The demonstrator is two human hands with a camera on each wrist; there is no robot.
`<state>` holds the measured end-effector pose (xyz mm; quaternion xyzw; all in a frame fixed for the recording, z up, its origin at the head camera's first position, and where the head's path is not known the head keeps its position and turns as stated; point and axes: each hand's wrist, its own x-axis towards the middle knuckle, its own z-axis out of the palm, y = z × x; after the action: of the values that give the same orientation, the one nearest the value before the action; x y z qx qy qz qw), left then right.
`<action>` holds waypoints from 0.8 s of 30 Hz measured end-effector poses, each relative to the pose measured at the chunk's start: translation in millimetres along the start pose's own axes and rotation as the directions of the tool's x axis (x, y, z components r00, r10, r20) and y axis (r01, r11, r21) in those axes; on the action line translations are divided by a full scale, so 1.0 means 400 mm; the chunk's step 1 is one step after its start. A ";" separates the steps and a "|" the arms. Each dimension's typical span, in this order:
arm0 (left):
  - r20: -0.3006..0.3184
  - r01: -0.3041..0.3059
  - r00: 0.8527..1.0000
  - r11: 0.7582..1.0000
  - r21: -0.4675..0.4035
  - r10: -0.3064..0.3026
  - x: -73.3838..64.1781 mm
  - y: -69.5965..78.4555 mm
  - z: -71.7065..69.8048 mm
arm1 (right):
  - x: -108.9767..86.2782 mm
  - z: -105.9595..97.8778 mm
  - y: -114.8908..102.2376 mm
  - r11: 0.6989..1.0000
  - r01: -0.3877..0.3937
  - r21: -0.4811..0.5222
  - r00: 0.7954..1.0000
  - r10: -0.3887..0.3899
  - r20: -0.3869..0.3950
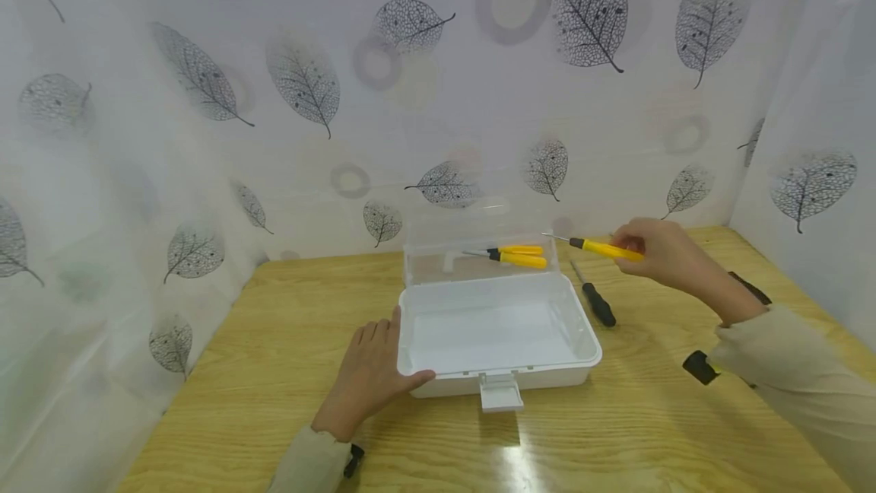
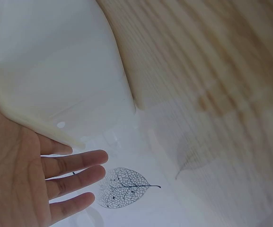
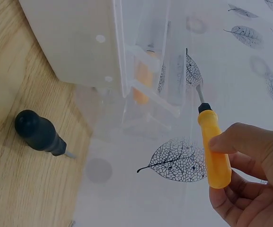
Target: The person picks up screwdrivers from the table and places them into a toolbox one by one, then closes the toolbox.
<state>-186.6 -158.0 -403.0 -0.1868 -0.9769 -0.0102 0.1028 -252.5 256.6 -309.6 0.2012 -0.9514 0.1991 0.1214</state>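
A white plastic box (image 1: 499,326) stands on the table, its clear lid (image 1: 445,268) folded back behind it and its front latch (image 1: 501,392) hanging down. My left hand (image 1: 372,371) rests against the box's left side with straight fingers, the thumb along the front rim. In the right wrist view, my right hand (image 3: 259,170) pinches the yellow handle of a screwdriver (image 3: 214,151). The head view shows this hand raised to the right of the lid, the metal tip pointing left. Two more yellow-handled screwdrivers (image 1: 520,259) lie in the lid.
A black-handled screwdriver (image 1: 599,305) lies on the table just right of the box. Another black item (image 1: 699,367) lies near the right forearm, partly hidden by the sleeve. A dark object (image 1: 750,287) sits behind the right wrist. A leaf-patterned curtain (image 1: 308,173) rises behind the table.
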 end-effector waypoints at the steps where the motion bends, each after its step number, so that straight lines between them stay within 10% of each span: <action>1: 0.000 0.000 1.000 1.000 0.001 0.000 0.000 0.000 0.000 | 0.003 -0.001 -0.006 1.000 0.000 0.006 1.000 0.000 0.007; 24: -0.014 -0.009 1.000 0.999 0.040 0.009 0.002 -0.003 0.003 | 0.071 0.017 -0.087 0.996 0.075 0.051 0.996 -0.077 0.037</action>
<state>-188.2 -158.8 -404.1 -0.1890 -0.9753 0.0085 0.1138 -263.7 214.9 -295.2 0.2442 -0.9399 0.2141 0.1054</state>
